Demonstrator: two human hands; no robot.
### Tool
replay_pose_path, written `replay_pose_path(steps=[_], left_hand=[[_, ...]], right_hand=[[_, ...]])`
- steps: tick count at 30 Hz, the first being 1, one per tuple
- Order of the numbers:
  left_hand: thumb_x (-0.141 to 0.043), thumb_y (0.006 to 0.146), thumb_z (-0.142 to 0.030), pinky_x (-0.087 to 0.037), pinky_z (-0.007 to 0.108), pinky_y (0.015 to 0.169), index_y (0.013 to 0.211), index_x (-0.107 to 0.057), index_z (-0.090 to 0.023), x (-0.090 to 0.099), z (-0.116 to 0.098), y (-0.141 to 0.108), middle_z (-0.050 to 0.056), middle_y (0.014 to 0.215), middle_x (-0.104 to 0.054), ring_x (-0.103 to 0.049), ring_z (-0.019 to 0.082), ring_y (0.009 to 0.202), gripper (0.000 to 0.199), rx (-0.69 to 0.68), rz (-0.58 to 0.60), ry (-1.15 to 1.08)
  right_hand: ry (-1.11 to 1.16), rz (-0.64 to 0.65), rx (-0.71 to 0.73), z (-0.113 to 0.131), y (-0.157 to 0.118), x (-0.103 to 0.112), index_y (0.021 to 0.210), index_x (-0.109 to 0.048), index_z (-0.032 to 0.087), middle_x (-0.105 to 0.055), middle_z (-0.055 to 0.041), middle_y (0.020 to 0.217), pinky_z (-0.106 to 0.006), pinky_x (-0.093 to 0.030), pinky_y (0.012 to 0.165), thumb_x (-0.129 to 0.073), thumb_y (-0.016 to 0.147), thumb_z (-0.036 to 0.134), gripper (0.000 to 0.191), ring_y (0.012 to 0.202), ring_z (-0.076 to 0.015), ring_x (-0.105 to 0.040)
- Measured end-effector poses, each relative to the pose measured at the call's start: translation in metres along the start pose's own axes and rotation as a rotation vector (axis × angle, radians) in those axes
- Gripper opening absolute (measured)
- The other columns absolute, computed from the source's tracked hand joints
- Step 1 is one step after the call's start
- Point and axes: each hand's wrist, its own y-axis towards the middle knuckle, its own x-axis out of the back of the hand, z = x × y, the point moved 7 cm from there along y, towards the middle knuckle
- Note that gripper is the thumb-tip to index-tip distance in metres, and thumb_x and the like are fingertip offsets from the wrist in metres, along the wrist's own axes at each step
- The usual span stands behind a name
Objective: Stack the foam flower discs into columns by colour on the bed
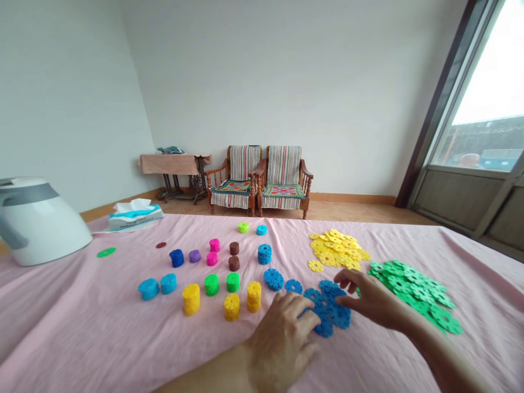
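Flat blue notched discs lie in a loose pile on the pink cloth. My left hand is over the pile's left edge, palm down, its fingers apart and curved onto the discs. At the pile's right side is my right hand, thumb and fingers apart with nothing seen between them. A low blue stack and a single blue disc lie just beyond my left hand. Yellow stacks stand left of it. A green disc pile spreads behind my right hand.
Yellow discs are heaped farther back. Several short stacks, including green, brown and pink, stand left of centre. A white kettle and a tissue pack are at the left. Two chairs stand beyond the table.
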Motion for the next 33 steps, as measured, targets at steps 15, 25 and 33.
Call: replay_pose_path(steps=[15, 25, 33], left_hand=[[-0.07, 0.078, -0.019, -0.04, 0.028, 0.086, 0.088, -0.059, -0.019, 0.002, 0.023, -0.029, 0.0, 0.096, -0.059, -0.052, 0.017, 0.094, 0.015, 0.112, 0.049, -0.048], [-0.072, 0.077, -0.025, -0.041, 0.028, 0.084, 0.095, -0.059, -0.019, 0.001, 0.022, -0.034, 0.001, 0.098, -0.059, -0.052, 0.018, 0.094, 0.023, 0.069, 0.07, -0.04], [-0.071, 0.077, -0.021, -0.042, 0.026, 0.081, 0.087, -0.059, -0.018, 0.0, 0.022, -0.035, 0.0, 0.091, -0.06, -0.054, 0.017, 0.089, 0.015, 0.069, 0.02, -0.028]], right_hand=[[0.138, 0.185, 0.001, 0.035, -0.007, -0.014, 0.084, -0.061, 0.022, -0.062, 0.001, 0.078, -0.024, -0.04, 0.062, -0.059, 0.069, 0.021, 0.015, 0.068, -0.0136, -0.055], [0.19, 0.11, 0.027, 0.026, 0.003, -0.017, 0.073, -0.065, 0.018, -0.063, 0.0002, 0.067, -0.025, -0.04, 0.06, -0.058, 0.073, 0.025, 0.01, 0.065, -0.0144, -0.054], [0.355, 0.051, -0.013, 0.025, 0.007, -0.023, 0.075, -0.06, 0.017, -0.054, 0.0043, 0.055, -0.022, -0.033, 0.049, -0.058, 0.074, 0.027, 0.011, 0.052, -0.0098, -0.046]])
